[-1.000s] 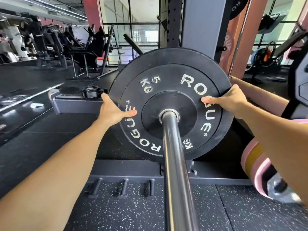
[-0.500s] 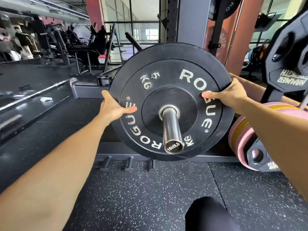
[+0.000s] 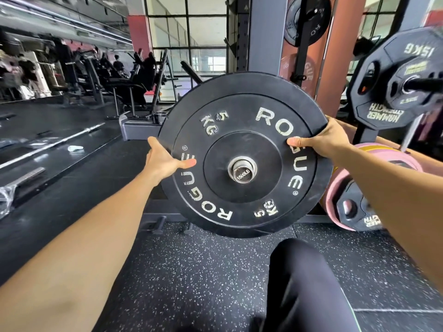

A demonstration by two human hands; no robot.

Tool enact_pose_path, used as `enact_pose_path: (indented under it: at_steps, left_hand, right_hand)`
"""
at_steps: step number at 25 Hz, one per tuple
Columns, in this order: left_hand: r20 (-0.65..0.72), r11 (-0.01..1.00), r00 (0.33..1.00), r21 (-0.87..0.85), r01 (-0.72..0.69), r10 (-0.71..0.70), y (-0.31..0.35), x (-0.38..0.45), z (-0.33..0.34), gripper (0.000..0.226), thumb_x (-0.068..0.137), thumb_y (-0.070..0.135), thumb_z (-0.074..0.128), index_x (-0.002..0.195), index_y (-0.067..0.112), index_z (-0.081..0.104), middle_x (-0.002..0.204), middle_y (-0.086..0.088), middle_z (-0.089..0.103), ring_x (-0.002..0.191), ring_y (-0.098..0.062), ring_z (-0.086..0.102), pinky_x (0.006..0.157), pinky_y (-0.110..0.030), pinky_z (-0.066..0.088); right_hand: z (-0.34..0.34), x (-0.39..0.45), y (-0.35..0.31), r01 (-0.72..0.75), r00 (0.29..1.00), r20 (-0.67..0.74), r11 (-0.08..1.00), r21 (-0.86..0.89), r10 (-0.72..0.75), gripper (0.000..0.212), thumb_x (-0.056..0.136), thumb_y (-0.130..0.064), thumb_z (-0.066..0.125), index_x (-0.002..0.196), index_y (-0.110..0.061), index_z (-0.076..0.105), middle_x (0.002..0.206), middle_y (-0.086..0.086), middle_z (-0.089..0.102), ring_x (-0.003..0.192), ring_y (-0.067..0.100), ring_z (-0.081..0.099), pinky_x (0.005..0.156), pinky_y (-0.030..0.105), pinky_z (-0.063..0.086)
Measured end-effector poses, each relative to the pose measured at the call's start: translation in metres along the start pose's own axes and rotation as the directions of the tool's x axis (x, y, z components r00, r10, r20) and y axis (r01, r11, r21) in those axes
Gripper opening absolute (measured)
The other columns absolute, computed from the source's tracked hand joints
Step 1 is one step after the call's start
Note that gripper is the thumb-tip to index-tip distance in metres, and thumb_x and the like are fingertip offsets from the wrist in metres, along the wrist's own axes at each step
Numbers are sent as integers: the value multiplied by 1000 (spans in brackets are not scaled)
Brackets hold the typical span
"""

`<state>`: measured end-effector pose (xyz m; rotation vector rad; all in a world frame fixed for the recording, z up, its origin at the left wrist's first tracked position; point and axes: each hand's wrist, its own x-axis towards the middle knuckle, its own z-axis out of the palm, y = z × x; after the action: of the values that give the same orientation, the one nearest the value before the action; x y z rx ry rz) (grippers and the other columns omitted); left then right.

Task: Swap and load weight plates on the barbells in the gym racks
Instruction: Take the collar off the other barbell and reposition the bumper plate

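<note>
While black round rubber 5 kg plate [image 3: 244, 154] sits at steel barbell sleeve tip [image 3: 242, 169], sleeve axis points at viewer; left hand [image 3: 163, 159] and right hand [image 3: 321, 140] grip opposite rims (equally near); pull straight back.

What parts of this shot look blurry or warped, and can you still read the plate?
Head view: the black plate is sharp, its "ROGUE" and "5 KG" lettering legible; the 15 kg plate at far right is motion-smeared; wide-angle distortion stretches both forearms; bright windows backlight the scene.
</note>
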<state>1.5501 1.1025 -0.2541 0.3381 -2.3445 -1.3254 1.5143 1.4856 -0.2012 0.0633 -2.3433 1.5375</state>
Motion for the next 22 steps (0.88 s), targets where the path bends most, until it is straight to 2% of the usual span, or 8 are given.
enact_pose_path:
  at_steps: [6,10,12,15,18,22]
  left_hand:
    - [-13,998,1000,-58,-26,25,4,-27,-10,94,53,29,99,114,19,28,125,-4,53,113,-26,53,91,-40,43]
    - [9,998,1000,-65,4,-3,9,-39,-19,95,54,27,98,116,18,28,128,-7,53,116,-27,53,99,-44,45]
    - [17,997,1000,-78,15,-14,12,-43,-24,95,53,27,99,116,17,29,127,-7,54,115,-27,54,100,-47,46]
    - [11,993,1000,-122,-6,8,24,-47,-36,95,52,25,99,116,17,30,123,-3,57,112,-26,57,95,-45,49]
    - [-21,987,997,-143,-73,71,49,-43,-56,94,49,27,100,113,18,30,112,5,57,107,-23,58,93,-46,51]
    - [-60,976,989,-166,-144,136,95,-28,-88,99,44,29,100,115,17,32,112,7,58,106,-20,59,94,-46,51]
  right_hand:
    - [-10,-21,2,23,1000,0,999,29,-23,114,17,-54,95,121,-24,60,113,-5,71,100,16,68,91,38,56]
    - [-16,-29,5,-4,1000,18,998,61,3,115,11,-56,96,117,-26,62,108,-6,73,95,15,70,88,38,57]
    - [-19,-33,3,-6,999,38,998,68,3,104,11,-55,96,107,-27,67,100,-9,75,87,12,72,80,33,59]
    - [-27,-37,-12,-7,999,53,997,71,3,83,11,-52,96,85,-25,71,76,-14,76,66,5,73,56,23,58]
    - [-38,-35,-42,4,999,43,996,86,-8,80,13,-48,97,83,-21,69,68,-15,74,60,6,72,51,25,58]
    - [-56,-29,-94,70,996,40,988,135,-76,72,17,-41,96,81,-20,70,65,-15,73,56,3,70,41,21,52]
